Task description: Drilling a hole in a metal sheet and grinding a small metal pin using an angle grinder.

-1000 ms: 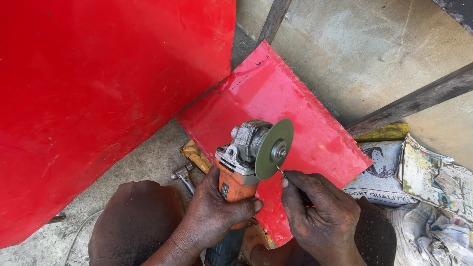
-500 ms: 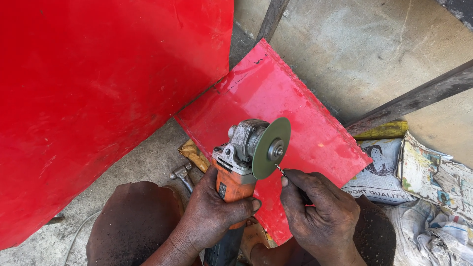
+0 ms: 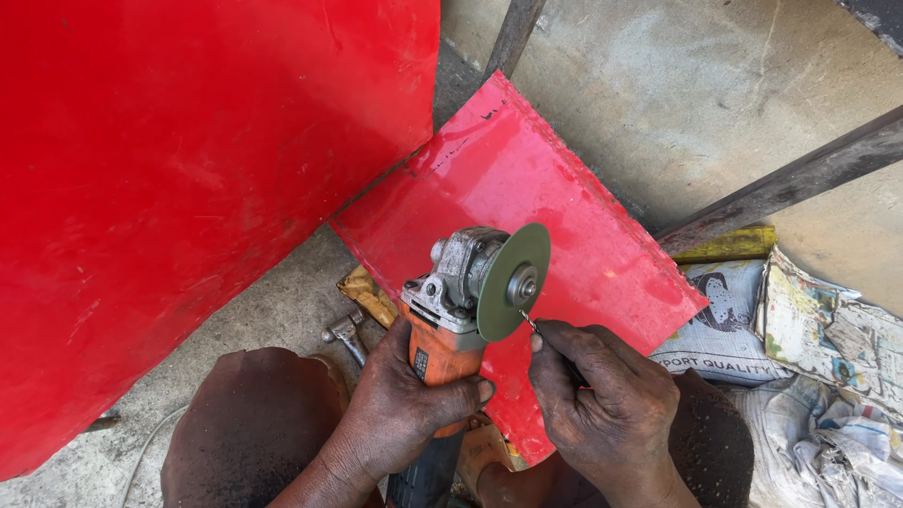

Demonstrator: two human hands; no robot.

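Head view: left hand (image 3: 400, 414) grips angle grinder (image 3: 451, 301); right hand (image 3: 607, 404) pinches thin tool (image 3: 529, 323) against green disc (image 3: 513, 280).

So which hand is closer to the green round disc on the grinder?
Right. The right hand pokes a thin metal tool at the green disc hub; the left hand grips the orange grinder body farther back.

Red sheets, orange grinder, green disc

Glossy red metal sheets (image 3: 188, 188); orange-bodied angle grinder (image 3: 442, 348) with grey head; green disc (image 3: 513, 280); yellow bar (image 3: 724, 246) at three o'clock.
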